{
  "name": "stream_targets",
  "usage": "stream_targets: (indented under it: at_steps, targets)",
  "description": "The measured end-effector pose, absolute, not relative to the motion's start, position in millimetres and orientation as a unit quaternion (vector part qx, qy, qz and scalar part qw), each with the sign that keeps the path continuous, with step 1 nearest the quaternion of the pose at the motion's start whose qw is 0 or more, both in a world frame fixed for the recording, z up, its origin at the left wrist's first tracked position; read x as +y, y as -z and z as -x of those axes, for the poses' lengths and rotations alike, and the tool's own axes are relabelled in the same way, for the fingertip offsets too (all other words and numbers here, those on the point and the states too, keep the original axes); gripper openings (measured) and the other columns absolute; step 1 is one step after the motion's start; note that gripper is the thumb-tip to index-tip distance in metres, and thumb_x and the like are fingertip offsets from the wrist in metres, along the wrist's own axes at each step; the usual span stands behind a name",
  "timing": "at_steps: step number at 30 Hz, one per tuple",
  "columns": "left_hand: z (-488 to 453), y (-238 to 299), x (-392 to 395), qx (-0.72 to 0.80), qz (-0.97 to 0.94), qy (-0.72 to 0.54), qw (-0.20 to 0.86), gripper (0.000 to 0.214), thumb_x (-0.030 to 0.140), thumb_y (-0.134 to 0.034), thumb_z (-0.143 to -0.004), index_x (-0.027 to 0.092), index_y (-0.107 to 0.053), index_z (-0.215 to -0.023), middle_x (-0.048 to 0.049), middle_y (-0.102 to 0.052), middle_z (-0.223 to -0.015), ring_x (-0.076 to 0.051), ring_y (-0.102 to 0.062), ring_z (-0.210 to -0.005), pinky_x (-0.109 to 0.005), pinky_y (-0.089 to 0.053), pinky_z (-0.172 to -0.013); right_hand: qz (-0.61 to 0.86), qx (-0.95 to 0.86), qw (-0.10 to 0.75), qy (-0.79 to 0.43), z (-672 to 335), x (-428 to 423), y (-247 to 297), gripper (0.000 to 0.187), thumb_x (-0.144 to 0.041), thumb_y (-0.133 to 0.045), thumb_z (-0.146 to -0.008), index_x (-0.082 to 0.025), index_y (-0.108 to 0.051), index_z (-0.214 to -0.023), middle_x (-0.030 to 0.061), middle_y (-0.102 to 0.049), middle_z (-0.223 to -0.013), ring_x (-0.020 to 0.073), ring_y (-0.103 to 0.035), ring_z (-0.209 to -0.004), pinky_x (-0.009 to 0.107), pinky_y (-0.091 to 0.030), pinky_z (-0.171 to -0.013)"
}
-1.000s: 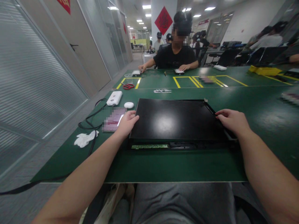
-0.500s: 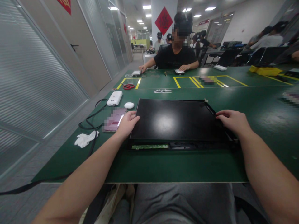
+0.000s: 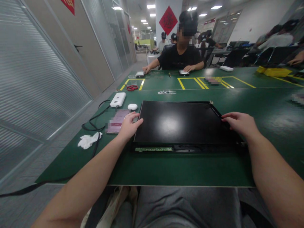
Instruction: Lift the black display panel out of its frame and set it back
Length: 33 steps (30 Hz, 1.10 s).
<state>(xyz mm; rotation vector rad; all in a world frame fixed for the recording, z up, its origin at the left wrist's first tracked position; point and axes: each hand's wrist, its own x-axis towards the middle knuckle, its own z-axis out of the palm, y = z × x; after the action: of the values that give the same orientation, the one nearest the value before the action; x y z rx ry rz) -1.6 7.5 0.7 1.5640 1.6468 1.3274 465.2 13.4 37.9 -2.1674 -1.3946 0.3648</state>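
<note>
The black frame (image 3: 194,148) lies like a shallow tray on the green table (image 3: 180,171); a green circuit strip (image 3: 154,149) sits along its near side, and the dark panel (image 3: 180,122) lies over it. The left hand (image 3: 128,126), thumb and fingers apart, is at the panel's left edge; the right hand (image 3: 240,123), fingertips close together, is at the frame's right rim. Some fingers are hidden, so one cannot tell whether either hand grips. Pixels partly cover the phone (image 3: 118,120).
</note>
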Motion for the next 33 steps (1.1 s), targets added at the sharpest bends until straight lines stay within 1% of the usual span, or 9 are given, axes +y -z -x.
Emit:
stream_targets:
  at_steps: [1,3,9,15,19,24,28,33]
  targets:
    - [4,1,8,0.620,-0.591,-0.465,0.224,0.036,0.039,-0.073,-0.072,0.018,-0.074,-0.101,-0.0144,-0.062,-0.134,-0.033,-0.053,-0.133,-0.050,-0.036,-0.116,0.805,-0.509,0.270,-0.142,-464,13,-39,0.027,-0.032,-0.063,-0.067,-0.023,-0.078,-0.088,-0.0006,-0.070,-0.068,0.0142,-0.059,-0.049,0.032,-0.052,-0.067]
    - [8,2,9,0.637,-0.613,-0.423,0.199,0.040,0.040,-0.071,-0.074,0.016,-0.075,-0.106,-0.0161,-0.056,-0.141,-0.033,-0.049,-0.137,-0.049,-0.033,-0.119,0.806,-0.499,0.281,-0.151,-463,11,-40,0.028,-0.031,-0.063,-0.066,-0.023,-0.078,-0.087,-0.0003,-0.070,-0.069,0.0139,-0.058,-0.049,0.032,-0.051,-0.065]
    - [10,5,9,0.654,-0.652,-0.345,0.166,0.044,0.042,-0.067,-0.079,0.014,-0.073,-0.113,-0.0165,-0.055,-0.140,-0.033,-0.049,-0.136,-0.050,-0.031,-0.120,0.789,-0.491,0.321,-0.183,-465,10,-38,0.034,-0.034,-0.063,-0.063,-0.021,-0.078,-0.090,0.0012,-0.067,-0.062,0.0149,-0.054,-0.050,0.031,-0.047,-0.057]
    - [11,9,11,0.637,-0.678,-0.328,0.163,0.042,0.042,-0.066,-0.080,0.014,-0.073,-0.111,-0.0168,-0.056,-0.135,-0.035,-0.050,-0.133,-0.050,-0.033,-0.119,0.779,-0.494,0.335,-0.193,-468,11,-34,0.033,-0.034,-0.063,-0.063,-0.021,-0.078,-0.090,0.0011,-0.069,-0.067,0.0130,-0.053,-0.051,0.030,-0.046,-0.058]
    - [12,10,12,0.624,-0.687,-0.334,0.164,0.038,0.041,-0.067,-0.078,0.017,-0.074,-0.107,-0.0143,-0.058,-0.131,-0.033,-0.052,-0.130,-0.051,-0.035,-0.118,0.779,-0.492,0.341,-0.185,-469,12,-33,0.032,-0.034,-0.064,-0.062,-0.022,-0.078,-0.088,0.0005,-0.065,-0.061,0.0143,-0.053,-0.050,0.031,-0.045,-0.057]
    - [12,9,12,0.624,-0.685,-0.337,0.166,0.037,0.041,-0.067,-0.078,0.016,-0.074,-0.105,-0.0151,-0.058,-0.130,-0.034,-0.052,-0.130,-0.050,-0.034,-0.118,0.773,-0.500,0.342,-0.187,-472,13,-30,0.034,-0.034,-0.065,-0.062,-0.021,-0.078,-0.091,-0.0007,-0.063,-0.057,0.0134,-0.050,-0.048,0.031,-0.043,-0.057]
    - [12,9,12,0.622,-0.687,-0.337,0.165,0.037,0.041,-0.069,-0.077,0.017,-0.074,-0.105,-0.0140,-0.059,-0.130,-0.033,-0.052,-0.130,-0.049,-0.034,-0.118,0.770,-0.498,0.348,-0.193,-473,14,-30,0.035,-0.034,-0.065,-0.062,-0.020,-0.079,-0.092,-0.0014,-0.060,-0.053,0.0131,-0.049,-0.047,0.030,-0.043,-0.056]
    - [12,7,11,0.626,-0.688,-0.329,0.160,0.037,0.040,-0.067,-0.078,0.016,-0.074,-0.105,-0.0153,-0.059,-0.132,-0.034,-0.053,-0.129,-0.050,-0.035,-0.118,0.767,-0.496,0.357,-0.195,-473,14,-29,0.033,-0.033,-0.066,-0.061,-0.020,-0.078,-0.089,-0.0003,-0.063,-0.057,0.0127,-0.048,-0.047,0.030,-0.043,-0.054]
